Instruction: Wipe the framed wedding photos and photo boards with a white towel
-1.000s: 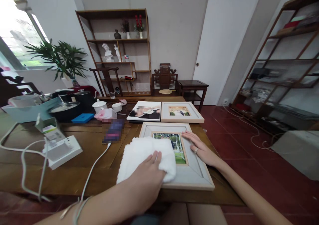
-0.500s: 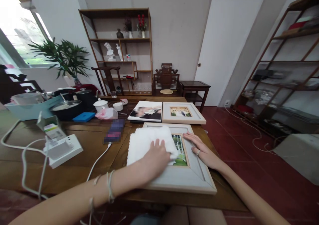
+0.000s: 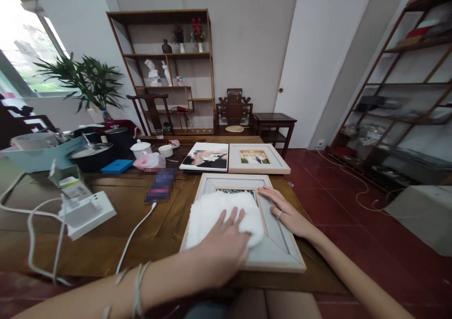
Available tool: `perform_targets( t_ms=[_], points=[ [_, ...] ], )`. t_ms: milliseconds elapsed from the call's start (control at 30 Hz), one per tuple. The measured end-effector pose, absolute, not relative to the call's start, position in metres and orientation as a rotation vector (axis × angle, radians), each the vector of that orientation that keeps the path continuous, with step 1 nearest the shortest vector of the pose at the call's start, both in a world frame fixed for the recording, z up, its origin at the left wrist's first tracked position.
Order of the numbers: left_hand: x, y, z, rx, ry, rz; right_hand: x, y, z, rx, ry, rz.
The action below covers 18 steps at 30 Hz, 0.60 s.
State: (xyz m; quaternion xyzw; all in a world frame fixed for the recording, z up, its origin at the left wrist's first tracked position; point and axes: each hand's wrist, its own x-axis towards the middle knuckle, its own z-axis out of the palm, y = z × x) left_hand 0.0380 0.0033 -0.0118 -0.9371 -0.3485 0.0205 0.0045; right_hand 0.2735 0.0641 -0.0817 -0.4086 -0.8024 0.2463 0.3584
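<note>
Wooden bench point(image 3: 116, 192), power strip point(image 3: 86, 213) at the left, shelves point(image 3: 165, 69) and a white door point(image 3: 318, 65) behind. The white cloth point(image 3: 212, 211) now covers nearly all the photo, more than a moment ago. Left hand point(image 3: 226, 246) lies spread flat on the cloth. Right hand point(image 3: 286, 211), open, presses the picture frame point(image 3: 278, 251) at the near bench edge.

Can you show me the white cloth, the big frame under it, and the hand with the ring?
Cloth point(image 3: 212, 211): head view, on its fluffy left half.
Frame point(image 3: 282, 243): head view, on its grey lower-right border.
Right hand point(image 3: 286, 214): head view, on the back of the hand.
</note>
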Motion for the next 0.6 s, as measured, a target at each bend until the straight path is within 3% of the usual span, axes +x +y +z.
perform_targets(
  t_ms=[267, 600],
  points=[
    [0.035, 0.105, -0.02, -2.631, -1.32, -0.046, 0.275, 0.067, -0.084, -1.042, -2.075, 0.616],
    [0.049, -0.002, 0.012, -2.941, -0.751, 0.272, 0.276, 0.069, -0.088, -1.049, -2.062, 0.601]
  ],
)
